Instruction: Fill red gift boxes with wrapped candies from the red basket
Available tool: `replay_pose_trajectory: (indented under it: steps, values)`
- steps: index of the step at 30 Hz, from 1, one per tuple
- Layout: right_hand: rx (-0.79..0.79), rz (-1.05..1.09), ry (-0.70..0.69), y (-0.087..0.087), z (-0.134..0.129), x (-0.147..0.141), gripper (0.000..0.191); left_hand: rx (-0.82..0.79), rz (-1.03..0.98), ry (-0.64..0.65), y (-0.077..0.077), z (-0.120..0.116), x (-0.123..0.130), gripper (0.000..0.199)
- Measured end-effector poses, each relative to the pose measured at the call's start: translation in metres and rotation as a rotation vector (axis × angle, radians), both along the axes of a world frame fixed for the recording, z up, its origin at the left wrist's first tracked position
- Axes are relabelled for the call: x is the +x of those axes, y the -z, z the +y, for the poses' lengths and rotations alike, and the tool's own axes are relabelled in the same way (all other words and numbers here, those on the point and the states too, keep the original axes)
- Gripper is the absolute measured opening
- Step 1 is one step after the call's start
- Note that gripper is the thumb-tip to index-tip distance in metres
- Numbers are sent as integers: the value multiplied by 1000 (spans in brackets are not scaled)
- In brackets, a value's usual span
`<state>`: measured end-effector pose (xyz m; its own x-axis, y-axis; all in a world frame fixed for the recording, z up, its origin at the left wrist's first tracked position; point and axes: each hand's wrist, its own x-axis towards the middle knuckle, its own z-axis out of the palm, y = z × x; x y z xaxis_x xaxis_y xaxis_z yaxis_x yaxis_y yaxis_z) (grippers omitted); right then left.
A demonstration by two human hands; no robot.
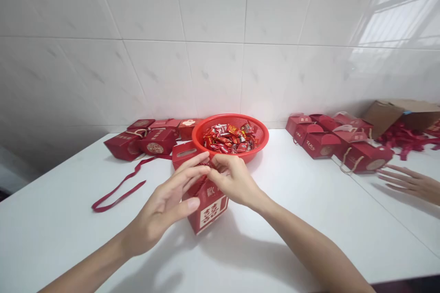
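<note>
A red candy box (209,210) with a pale panel of dark characters stands tilted before me, held up close to the table's middle. My right hand (235,178) is closed in a pinch at the box's top, and its fingertips hide what they grip. Reddish strands show just beside those fingertips. My left hand (165,201) is at the box's left side, fingers stretched toward the top and thumb along the box's face. Behind the box stands a red plastic basket (195,139) of wrapped candies (228,139). Another red box part with a slot (185,152) shows beyond my left fingers.
Several red boxes (156,142) sit at the back left, near a loose dark red ribbon (118,194). More red boxes (323,144) stand at right, beside a cardboard carton (385,116) and piled ribbons (400,139). Another person's hand (412,184) reaches in from the right. A tiled wall backs the table.
</note>
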<state>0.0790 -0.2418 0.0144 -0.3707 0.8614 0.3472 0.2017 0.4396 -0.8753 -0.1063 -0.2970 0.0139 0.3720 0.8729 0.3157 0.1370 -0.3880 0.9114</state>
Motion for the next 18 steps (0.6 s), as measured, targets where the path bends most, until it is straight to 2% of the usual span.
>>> replay_pose_trajectory:
  steps: [2, 5, 7, 11, 14, 17, 18]
  values:
    - [17, 83, 49, -5, 4, 10, 22, 36, 52, -42, 0, -3, 0, 40]
    - [36, 178, 183, -17, 10, 39, 18, 55, 118, -138, -3, -6, 0, 33]
    - [61, 211, 310, -27, 13, 68, 13, 64, 161, -163, -3, -3, -1, 29]
    - [111, 348, 562, -40, 16, 140, 12, 75, 211, -133, 2, 9, -8, 25]
    - [199, 466, 774, -37, 24, 200, 11, 52, 235, -128, 8, 15, -13, 25]
    - [257, 521, 1046, -24, 36, 255, 15, 34, 287, -132, 11, 18, -15, 25]
    - [265, 520, 1097, -17, 41, 270, 16, 33, 305, -135, 11, 18, -14, 25]
